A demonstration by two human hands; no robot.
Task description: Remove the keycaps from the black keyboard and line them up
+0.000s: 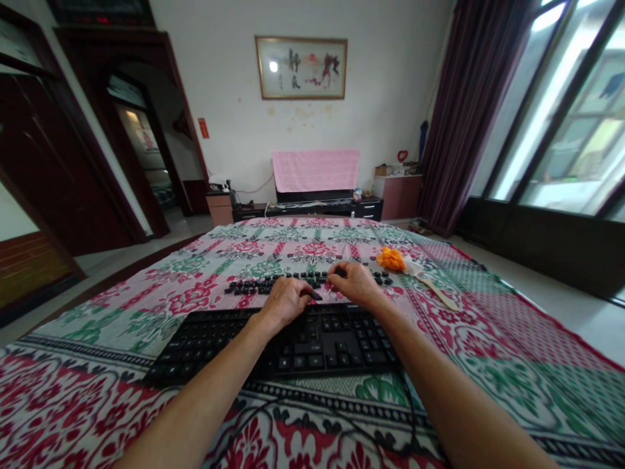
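A black keyboard (336, 339) lies across the patterned cloth, keys upward, with both forearms reaching over it. Beyond its far edge, loose black keycaps (249, 285) are set out in rows. My left hand (288, 298) is closed in a pinch above the keyboard's back edge; a small dark pointed piece (315, 296) sticks out from its fingertips, its kind too small to tell. Beside it on the right, my right hand (357, 283) pinches a black keycap (340, 271) over the rows. The two hands are close together but apart.
An orange cloth (390, 258) lies to the right of the keycaps, by a brush with a pale wooden handle (439, 293). The keyboard's cable (413, 407) runs toward me over the cloth. A pink towel (316, 170) covers a screen on the far cabinet.
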